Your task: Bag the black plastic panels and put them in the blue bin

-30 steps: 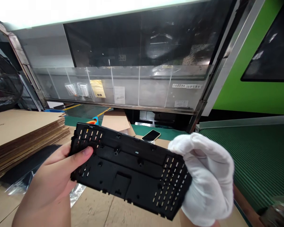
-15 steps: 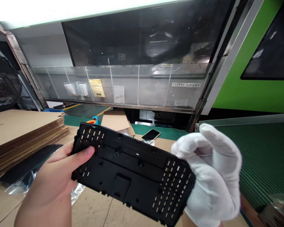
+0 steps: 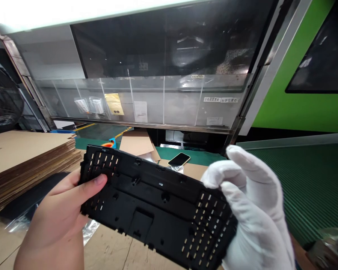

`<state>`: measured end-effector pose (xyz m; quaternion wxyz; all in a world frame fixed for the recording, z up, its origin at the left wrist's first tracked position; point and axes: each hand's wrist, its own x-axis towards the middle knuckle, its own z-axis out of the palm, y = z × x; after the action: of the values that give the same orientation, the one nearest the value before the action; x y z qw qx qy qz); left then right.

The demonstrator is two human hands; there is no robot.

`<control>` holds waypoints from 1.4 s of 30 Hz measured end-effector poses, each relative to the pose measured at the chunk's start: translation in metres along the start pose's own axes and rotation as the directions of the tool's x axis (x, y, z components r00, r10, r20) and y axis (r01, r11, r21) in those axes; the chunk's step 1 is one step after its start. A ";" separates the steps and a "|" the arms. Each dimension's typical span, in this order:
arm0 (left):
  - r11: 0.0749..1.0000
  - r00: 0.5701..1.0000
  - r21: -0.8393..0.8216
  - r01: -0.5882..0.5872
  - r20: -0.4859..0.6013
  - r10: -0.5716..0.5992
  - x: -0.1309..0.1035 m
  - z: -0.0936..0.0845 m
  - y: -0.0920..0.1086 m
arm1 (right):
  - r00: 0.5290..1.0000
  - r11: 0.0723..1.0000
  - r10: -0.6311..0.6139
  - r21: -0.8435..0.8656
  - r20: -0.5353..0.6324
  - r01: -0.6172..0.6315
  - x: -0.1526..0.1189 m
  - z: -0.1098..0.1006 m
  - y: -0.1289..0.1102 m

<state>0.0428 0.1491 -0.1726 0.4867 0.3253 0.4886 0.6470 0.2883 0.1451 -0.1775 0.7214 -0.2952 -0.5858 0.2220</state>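
Observation:
My bare left hand point(image 3: 60, 210) grips the left end of a black plastic panel point(image 3: 146, 202), thumb across its face. Rows of small slots pierce both ends of the panel, and clips and small posts show on the side facing me. The panel is held tilted, its right end lower. My right hand point(image 3: 253, 210), in a white glove, is at the upper right corner, with thumb and a bent finger closed on the edge there. Another gloved finger points upward, away from the panel. Part of the panel's right end is hidden behind the glove.
A stack of cardboard sheets point(image 3: 25, 150) stands at left, with a plastic-wrapped dark item point(image 3: 25, 206) beside it. Beyond the panel lie a phone point(image 3: 179, 159), an orange and blue tape roll point(image 3: 109, 144) and a cardboard piece point(image 3: 136, 142). A green ribbed conveyor point(image 3: 312, 180) runs at right.
The panel and my left hand have shifted slightly left. My gloved right thumb has come forward over the panel's upper right corner, toward the bent finger.

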 end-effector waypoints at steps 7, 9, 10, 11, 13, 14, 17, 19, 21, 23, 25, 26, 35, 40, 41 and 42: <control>0.999 0.999 -0.012 0.036 0.016 -0.036 -0.002 0.006 0.002 | 0.990 0.993 0.108 -0.033 -0.095 -0.112 0.000 0.000 0.004; 0.999 1.000 -0.027 0.025 0.002 -0.025 -0.003 0.009 0.002 | 0.987 0.994 0.113 0.017 -0.115 -0.112 0.000 0.002 0.003; 0.999 1.000 -0.033 0.020 -0.013 -0.021 -0.003 0.009 0.001 | 0.989 0.993 0.109 0.050 -0.103 -0.104 0.000 0.003 0.002; 0.999 0.999 -0.038 0.017 -0.032 -0.018 -0.003 0.010 0.001 | 0.990 0.992 0.104 0.082 -0.092 -0.096 0.000 0.003 0.001; 0.999 0.998 -0.043 0.015 -0.067 -0.018 -0.002 0.010 0.001 | 0.991 0.986 0.110 0.136 -0.073 -0.099 0.001 0.004 0.000; 0.999 0.997 -0.041 0.022 -0.076 -0.025 -0.002 0.009 0.000 | 0.991 0.981 0.121 0.159 -0.065 -0.109 0.001 0.004 -0.001; 0.999 0.997 -0.025 0.039 -0.072 -0.041 0.000 0.006 0.000 | 0.980 0.966 0.176 0.206 -0.091 -0.155 0.001 0.005 -0.001; 0.999 0.997 -0.019 0.037 -0.066 -0.038 0.000 0.006 0.000 | 0.971 0.958 0.206 0.225 -0.117 -0.176 0.000 0.005 0.001; 0.999 0.997 -0.019 0.031 -0.068 -0.032 0.000 0.006 0.001 | 0.972 0.957 0.199 0.239 -0.125 -0.166 0.000 0.005 0.002; 1.000 0.997 -0.026 0.011 -0.075 -0.013 -0.001 0.008 0.001 | 0.980 0.958 0.171 0.249 -0.102 -0.142 0.001 0.005 0.003; 1.000 0.996 -0.028 -0.005 -0.092 0.003 -0.002 0.009 0.001 | 0.983 0.956 0.165 0.259 -0.085 -0.138 0.002 0.005 0.003; 1.000 0.995 -0.027 -0.008 -0.103 0.005 -0.002 0.010 0.001 | 0.982 0.953 0.171 0.266 -0.075 -0.146 0.002 0.006 0.002; 0.999 0.994 -0.029 -0.015 -0.106 0.012 -0.003 0.014 0.002 | 0.966 0.924 0.258 0.282 0.037 -0.257 0.002 0.007 0.008; 0.993 0.984 0.012 -0.115 -0.132 0.116 -0.001 0.007 -0.002 | 0.933 0.888 0.334 0.287 0.137 -0.360 0.007 0.007 0.017; 0.993 0.985 0.015 -0.120 -0.123 0.121 -0.001 0.005 -0.003 | 0.939 0.892 0.317 0.295 0.136 -0.343 0.007 0.007 0.017; 0.993 0.987 0.013 -0.119 -0.111 0.120 0.000 0.005 -0.004 | 0.948 0.900 0.291 0.300 0.126 -0.316 0.007 0.007 0.018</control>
<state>0.0483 0.1504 -0.1748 0.4178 0.3189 0.4968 0.6907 0.2834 0.1639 -0.1835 0.6924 -0.2544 -0.5170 0.4342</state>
